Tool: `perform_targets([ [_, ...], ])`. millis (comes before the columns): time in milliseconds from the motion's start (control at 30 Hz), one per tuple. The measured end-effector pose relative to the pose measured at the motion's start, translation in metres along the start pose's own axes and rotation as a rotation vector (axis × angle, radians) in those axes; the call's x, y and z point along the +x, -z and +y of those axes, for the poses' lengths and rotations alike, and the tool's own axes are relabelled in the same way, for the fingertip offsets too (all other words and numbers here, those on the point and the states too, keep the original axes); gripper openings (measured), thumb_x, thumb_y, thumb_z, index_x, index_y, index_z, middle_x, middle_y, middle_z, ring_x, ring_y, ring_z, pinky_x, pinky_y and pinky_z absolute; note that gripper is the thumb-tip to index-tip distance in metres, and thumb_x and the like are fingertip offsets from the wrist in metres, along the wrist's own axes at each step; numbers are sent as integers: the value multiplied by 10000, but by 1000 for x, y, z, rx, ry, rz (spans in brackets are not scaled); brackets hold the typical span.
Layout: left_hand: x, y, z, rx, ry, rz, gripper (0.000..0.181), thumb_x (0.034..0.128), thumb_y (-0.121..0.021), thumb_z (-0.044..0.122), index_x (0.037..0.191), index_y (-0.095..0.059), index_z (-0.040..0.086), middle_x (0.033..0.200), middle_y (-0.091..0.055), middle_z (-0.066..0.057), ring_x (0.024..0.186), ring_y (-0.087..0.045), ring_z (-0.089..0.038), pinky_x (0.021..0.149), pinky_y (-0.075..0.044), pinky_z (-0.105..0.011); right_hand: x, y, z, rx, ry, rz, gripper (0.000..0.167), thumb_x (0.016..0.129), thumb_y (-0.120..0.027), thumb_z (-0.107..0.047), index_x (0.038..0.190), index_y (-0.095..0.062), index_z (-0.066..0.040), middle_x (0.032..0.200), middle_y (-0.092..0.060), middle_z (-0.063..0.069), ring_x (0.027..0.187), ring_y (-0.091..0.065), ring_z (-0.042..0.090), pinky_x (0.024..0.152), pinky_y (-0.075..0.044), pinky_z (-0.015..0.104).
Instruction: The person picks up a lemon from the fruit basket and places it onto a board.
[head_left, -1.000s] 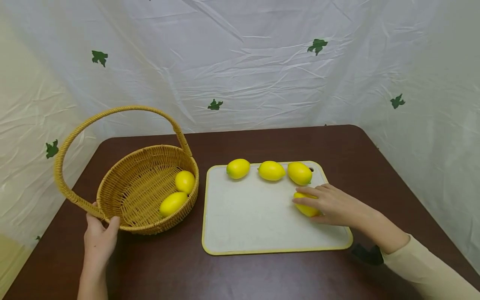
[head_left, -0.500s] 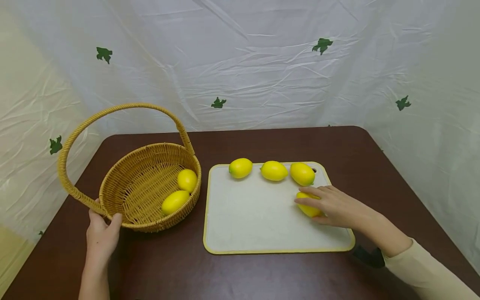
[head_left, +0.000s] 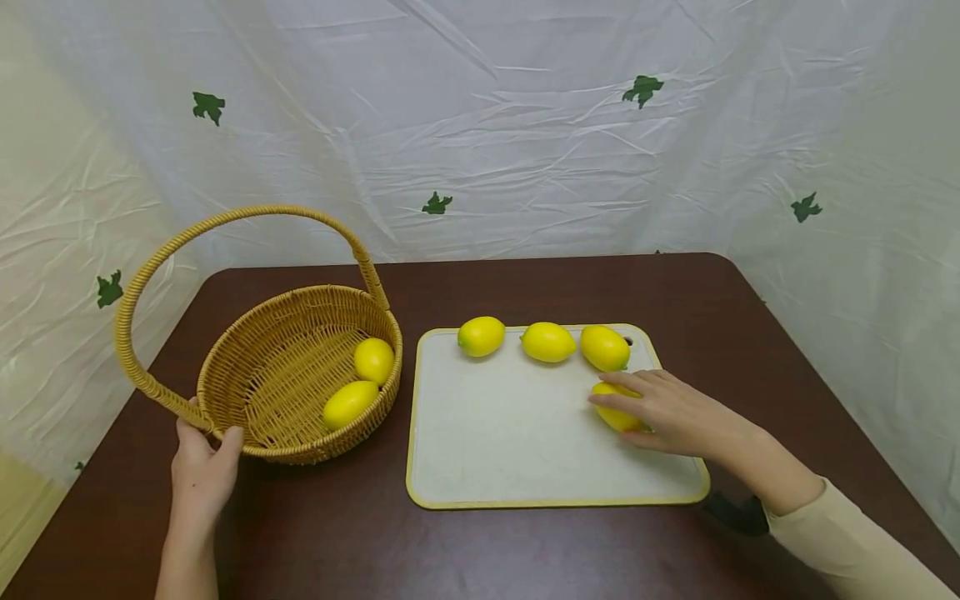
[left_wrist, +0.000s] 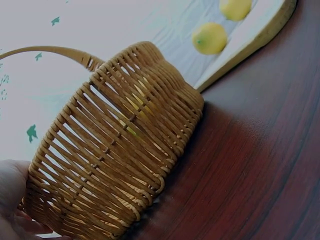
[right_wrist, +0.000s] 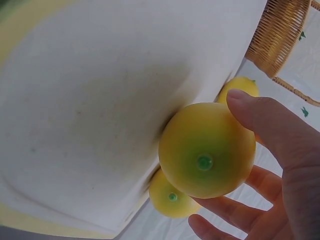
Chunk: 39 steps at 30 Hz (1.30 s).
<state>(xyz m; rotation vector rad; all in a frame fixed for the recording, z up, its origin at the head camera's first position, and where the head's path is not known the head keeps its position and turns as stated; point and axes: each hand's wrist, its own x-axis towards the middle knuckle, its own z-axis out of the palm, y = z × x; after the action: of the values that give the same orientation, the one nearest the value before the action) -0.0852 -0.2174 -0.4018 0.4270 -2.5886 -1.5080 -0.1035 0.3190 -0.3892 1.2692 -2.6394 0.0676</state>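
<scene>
My left hand (head_left: 201, 479) grips the near-left rim of the wicker basket (head_left: 300, 454) by the foot of its handle, thumb over the rim. Two lemons (head_left: 351, 405) lie inside, at the basket's right side. On the white board (head_left: 510, 450), my right hand (head_left: 675, 414) holds a lemon (head_left: 617, 407) with thumb and fingers around it. In the right wrist view the thumb lies on one side of this lemon (right_wrist: 207, 150), fingers on the other. Three more lemons (head_left: 548, 342) lie along the board's far edge. The left wrist view shows the left hand (left_wrist: 15, 200) at the basket's side (left_wrist: 110, 145).
The board and basket stand on a dark brown table (head_left: 337, 533), the board right of the basket. The tall arched handle (head_left: 247, 212) rises above the basket. A white curtain (head_left: 525, 125) with green leaf shapes hangs behind the table.
The head view has shifted slightly. Both hands keep their places, the left on the basket and the right on the lemon; nothing on the table has visibly moved.
</scene>
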Motion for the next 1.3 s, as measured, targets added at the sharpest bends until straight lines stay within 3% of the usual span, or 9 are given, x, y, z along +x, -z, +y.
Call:
perform_targets([
  [467, -1, 4, -3, 30, 7, 5, 714, 929, -372, 224, 1471, 82, 126, 1323, -310, -328, 974, -319, -368, 763, -258, -471, 2, 0, 0, 5, -1, 28, 564, 665, -793, -205, 1186, -594, -121, 1156, -559, 150, 907, -563, 289, 737, -444, 459],
  [633, -2, 5, -2, 15, 15, 7, 708, 924, -374, 214, 1473, 64, 131, 1364, -282, -322, 1053, -311, -369, 819, -255, -493, 2, 2, 3, 10, 37, 85, 432, 857, -614, -377, 1197, -585, -112, 1166, -555, 149, 915, -571, 286, 731, -450, 453],
  [700, -3, 5, -2, 12, 10, 9, 703, 922, -374, 209, 1474, 53, 125, 1379, -269, -319, 1072, -302, -365, 836, -249, -500, 4, 4, 4, 9, 40, 82, 435, 881, -571, -389, 1213, -576, -108, 1180, -549, 153, 931, -567, 294, 748, -445, 457],
  [767, -2, 5, -1, 13, 2, 11, 697, 924, -373, 208, 1473, 46, 119, 1384, -269, -315, 1064, -295, -351, 837, -245, -496, 7, 7, 4, 1, 30, 70, 444, 847, -640, -339, 1220, -574, -108, 1189, -543, 158, 953, -560, 308, 762, -439, 467],
  [867, -2, 6, -1, 17, -6, 8, 698, 929, -367, 214, 1473, 61, 123, 1384, -268, -317, 1047, -303, -350, 819, -253, -490, 18, 12, 4, -17, 10, 49, 541, 720, -761, -198, 1221, -577, -108, 1201, -535, 162, 980, -546, 330, 790, -426, 482],
  [933, -2, 6, -1, 14, -2, 5, 701, 933, -363, 218, 1472, 76, 130, 1397, -251, -312, 1068, -302, -349, 819, -252, -486, 29, 15, 3, -19, 11, 52, 544, 698, -768, -155, 1208, -584, -104, 1196, -537, 167, 992, -542, 336, 803, -423, 483],
  [1133, 1, -2, 1, -20, -14, 2, 702, 927, -372, 215, 1475, 59, 131, 1427, -223, -288, 1174, -280, -347, 896, -241, -520, 65, 20, -2, -5, 69, 86, 423, 737, -747, -145, 1138, -619, -101, 1192, -551, 153, 1030, -528, 324, 834, -419, 468],
  [1300, 3, -3, 0, -25, -27, 23, 699, 918, -387, 201, 1477, 26, 123, 1404, -267, -291, 1152, -301, -338, 898, -250, -511, 106, 26, -12, -8, 155, 104, 364, 757, -736, -129, 1108, -646, -102, 1191, -555, 141, 1037, -523, 307, 862, -405, 435],
])
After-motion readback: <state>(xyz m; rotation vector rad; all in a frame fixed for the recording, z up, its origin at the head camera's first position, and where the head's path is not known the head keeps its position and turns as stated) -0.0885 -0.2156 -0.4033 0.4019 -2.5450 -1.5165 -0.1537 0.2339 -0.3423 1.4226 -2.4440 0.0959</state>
